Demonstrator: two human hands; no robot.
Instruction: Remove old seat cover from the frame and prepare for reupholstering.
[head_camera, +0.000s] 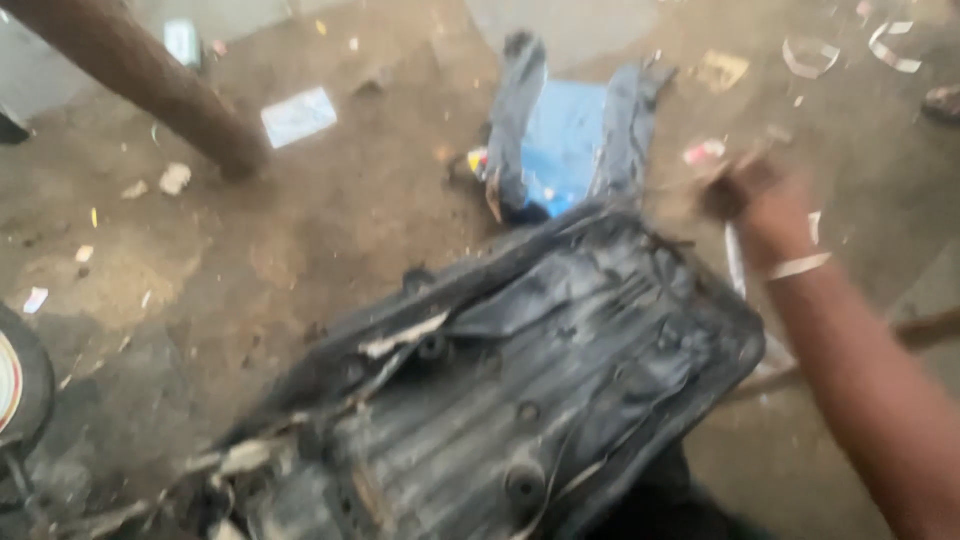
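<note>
Dirt floor (300, 260), littered w/ scraps: right hand (745, 195), blurred, hovers at 1 o'clock of a black ribbed seat base (560, 370) lying bottom-up at center; fingers' state can't be told. Left hand unseen. Risk: torn edging snagging the wrist.

Looked like a rough repair workshop: bare dirt floor (300, 250) littered with paper scraps (298, 115) at upper left, a battered black ribbed seat base (520, 380) at lower centre, a wheel's edge (18, 385) at far left.
</note>
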